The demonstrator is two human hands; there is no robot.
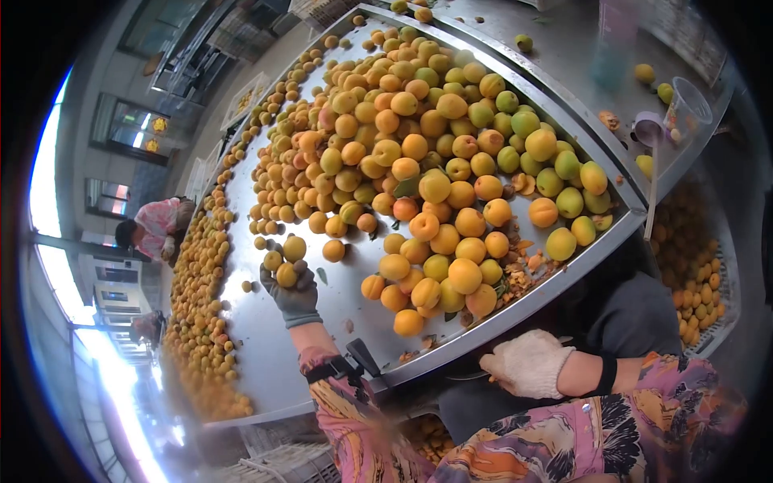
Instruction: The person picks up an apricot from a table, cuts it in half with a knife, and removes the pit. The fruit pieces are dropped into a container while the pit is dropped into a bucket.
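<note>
My left hand (296, 299), in a grey glove, is raised over the metal table (278, 362) with its fingers curled round several apricots (286, 274). Beyond it spreads a large heap of yellow, orange and greenish apricots (386, 121). A nearer cluster of apricots (439, 278) lies along the table's front edge, beside split and crushed fruit pieces (519, 278). My right hand (529, 364), in a white knitted glove, rests low in front of that edge, above my dark-clothed lap. Its fingers are bent together, and what they hold, if anything, is hidden.
A band of apricots (197, 282) lines the table's far left side, where another person (157, 225) bends over. At right are a crate of apricots (699, 294), a clear plastic cup (691, 101) and a long-handled purple scoop (649, 129). The table has a raised metal rim (555, 282).
</note>
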